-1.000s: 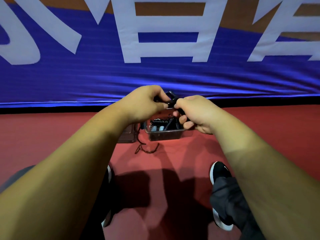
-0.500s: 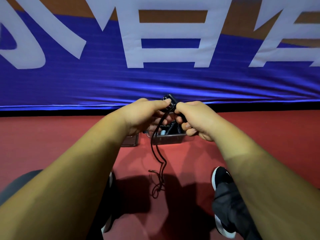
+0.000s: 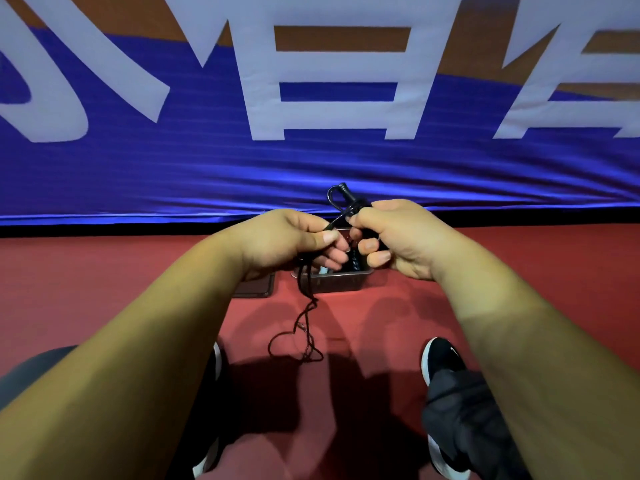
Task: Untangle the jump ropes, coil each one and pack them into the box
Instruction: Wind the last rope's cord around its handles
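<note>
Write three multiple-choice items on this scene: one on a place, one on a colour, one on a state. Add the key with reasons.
1. Where is the box? A on a lap; B on the floor; C on a shelf.
2. The dangling rope is: A yellow; B white; C black.
3. The right hand: A grips the handle; B lies flat; C is out of view.
Key: 1 B, it stands on the red floor; 2 C, it shows dark against the floor; 3 A, the fingers curl round it.
</note>
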Available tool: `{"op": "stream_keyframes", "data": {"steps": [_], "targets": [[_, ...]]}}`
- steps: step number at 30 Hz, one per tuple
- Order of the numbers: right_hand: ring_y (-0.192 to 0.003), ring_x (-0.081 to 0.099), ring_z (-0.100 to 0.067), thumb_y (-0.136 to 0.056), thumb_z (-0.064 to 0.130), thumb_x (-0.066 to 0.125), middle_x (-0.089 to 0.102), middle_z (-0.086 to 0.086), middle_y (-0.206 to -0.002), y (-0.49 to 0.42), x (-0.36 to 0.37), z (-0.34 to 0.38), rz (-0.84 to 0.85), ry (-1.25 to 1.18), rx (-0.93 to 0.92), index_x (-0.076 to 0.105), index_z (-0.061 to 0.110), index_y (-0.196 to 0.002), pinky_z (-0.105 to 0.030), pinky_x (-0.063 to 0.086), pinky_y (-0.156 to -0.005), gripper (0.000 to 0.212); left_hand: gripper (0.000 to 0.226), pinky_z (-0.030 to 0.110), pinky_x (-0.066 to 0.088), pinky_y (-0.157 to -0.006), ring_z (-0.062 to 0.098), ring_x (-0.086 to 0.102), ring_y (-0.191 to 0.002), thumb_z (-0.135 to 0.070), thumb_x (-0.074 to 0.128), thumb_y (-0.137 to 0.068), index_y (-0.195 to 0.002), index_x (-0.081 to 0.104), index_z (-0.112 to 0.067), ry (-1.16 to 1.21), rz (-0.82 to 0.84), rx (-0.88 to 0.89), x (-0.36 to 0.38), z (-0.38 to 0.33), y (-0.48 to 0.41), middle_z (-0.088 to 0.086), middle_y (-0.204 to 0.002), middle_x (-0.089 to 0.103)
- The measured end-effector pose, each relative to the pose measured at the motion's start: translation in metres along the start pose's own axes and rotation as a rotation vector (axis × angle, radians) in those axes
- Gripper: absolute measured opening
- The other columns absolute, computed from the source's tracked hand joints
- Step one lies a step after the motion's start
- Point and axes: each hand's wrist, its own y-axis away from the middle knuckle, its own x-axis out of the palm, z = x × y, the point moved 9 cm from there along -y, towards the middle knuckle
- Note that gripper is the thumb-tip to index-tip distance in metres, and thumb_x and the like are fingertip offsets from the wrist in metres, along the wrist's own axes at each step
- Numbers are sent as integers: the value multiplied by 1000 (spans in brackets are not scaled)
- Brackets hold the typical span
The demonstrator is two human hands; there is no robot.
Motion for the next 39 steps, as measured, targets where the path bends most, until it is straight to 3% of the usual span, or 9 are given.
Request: {"op": "stream_keyframes", "data": {"steps": [3, 6, 11, 16, 19, 25, 28, 32, 39], "targets": [[-52, 41, -12, -99, 5, 58, 55, -10, -79, -1, -3, 6, -38, 15, -49, 56, 7, -92, -25, 24, -42, 7, 21, 39, 54, -87, 20, 66, -86, -22, 62, -102, -110, 78, -12, 31, 15, -18, 1, -1, 2, 16, -116, 76], [-52, 43, -14, -98, 9, 57, 55, -15, -85, -3, -5, 7, -77, 53, -75, 55, 7, -94, -27, 28, -43, 4, 25, 28, 34, -62, 11, 46, -63, -29, 62, -104, -115, 77, -12, -62, -32, 10, 0, -5, 1, 7, -95, 75], [-52, 43, -14, -98, 9, 55, 54, -10, -83, -3, -5, 8, -92, 74, -103, 55, 9, -98, -28, 28, -45, 1, 57, 36, 32, -71, 15, 37, -67, -66, 46, -101, -116, 80, -23, -29, -137, -7, -9, 0, -7, -2, -76, 58], [-54, 44, -15, -97, 8, 56, 56, -10, -81, -2, -4, 9, -79, 89, -96, 57, 6, -92, -29, 29, -45, 6, 40, 28, 37, -65, 12, 44, -64, -49, 62, -100, -102, 82, -15, 38, -216, 53, -15, -6, -7, -4, -68, 54], [-53, 43, -15, -99, 8, 58, 56, -10, -80, -2, -6, 7, -103, 36, -87, 56, 7, -92, -28, 28, -45, 7, 31, 19, 44, -55, 8, 53, -56, -37, 65, -100, -107, 79, -10, 88, -240, 90, -18, -11, -5, -4, -64, 55], [-52, 40, -11, -99, 2, 56, 54, -9, -81, -3, -1, 8, -10, -2, -69, 54, 8, -97, -24, 22, -42, 6, 25, 35, 47, -75, 19, 67, -77, -28, 66, -100, -108, 79, -9, 90, -209, 68, -19, -5, -8, 4, -76, 63], [-54, 36, -9, -100, 4, 62, 57, -6, -78, 4, 8, 10, 109, -2, -67, 56, 10, -88, -22, 17, -42, 15, 15, 44, 51, -87, 21, 71, -80, -19, 64, -103, -101, 78, -13, 74, -154, 39, -14, 1, -9, 6, -84, 67], [-54, 35, -10, -99, 23, 75, 52, -3, -75, 6, 10, 7, 104, -3, -59, 54, 14, -88, -22, 18, -41, 25, 14, 37, 59, -87, 18, 70, -84, -12, 63, -103, -107, 76, -12, -15, -97, -24, -6, 9, -8, 6, -93, 75], [-52, 32, -13, -101, 17, 62, 55, -5, -73, 13, 18, 8, 113, 61, -55, 54, 13, -96, -22, 16, -43, 10, 21, 42, 55, -104, 28, 72, -101, -8, 57, -106, -106, 76, -17, -126, -101, 3, 2, 15, -14, 14, -104, 78]]}}
